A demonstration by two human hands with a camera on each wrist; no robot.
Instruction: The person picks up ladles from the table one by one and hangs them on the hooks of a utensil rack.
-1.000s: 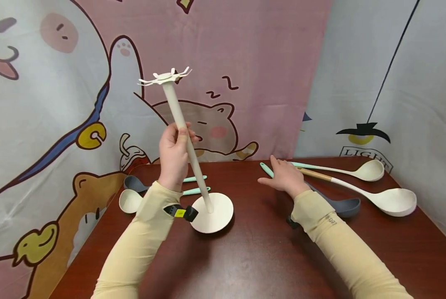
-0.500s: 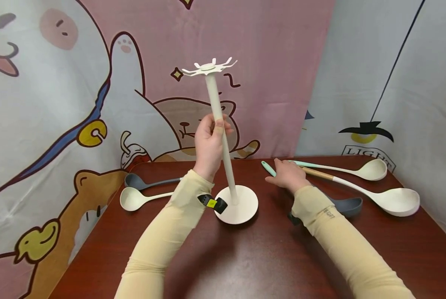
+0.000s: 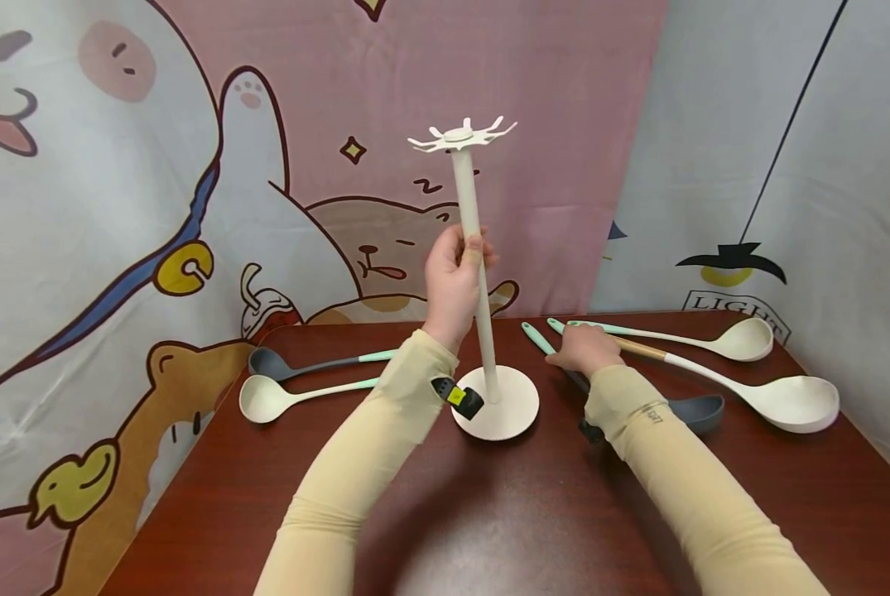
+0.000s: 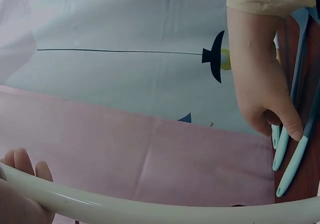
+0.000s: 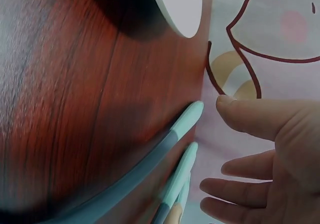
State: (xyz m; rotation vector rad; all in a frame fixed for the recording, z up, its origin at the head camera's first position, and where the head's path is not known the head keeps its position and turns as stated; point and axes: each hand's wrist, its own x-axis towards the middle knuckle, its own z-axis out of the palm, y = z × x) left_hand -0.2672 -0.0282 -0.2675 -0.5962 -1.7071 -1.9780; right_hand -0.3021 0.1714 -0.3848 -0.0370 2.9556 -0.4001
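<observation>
My left hand (image 3: 455,273) grips the pole of a white utensil stand (image 3: 496,414), which has a round base and a crown of hooks on top. In the head view the pole leans slightly; whether the base touches the table I cannot tell. My right hand (image 3: 584,348) hovers at the mint-green handles on the right. In the right wrist view its thumb and fingers (image 5: 240,191) are spread apart with nothing between them. Nearest to it lie two dark-shafted utensils, one handle (image 5: 187,119) in front of the other (image 5: 177,176). My forearm partly hides a dark grey ladle (image 3: 698,414).
A large white ladle (image 3: 791,403) with a wooden handle section and a white ladle (image 3: 743,339) with a mint handle lie at the right. A dark ladle (image 3: 269,364) and a cream ladle (image 3: 266,399) lie at the left. Printed cloth (image 3: 549,165) hangs behind the table (image 3: 534,530).
My left hand has carried the stand to the right, and it leans less. My right hand has shifted slightly right, its fingers more bent downward, uncovering another mint handle end.
</observation>
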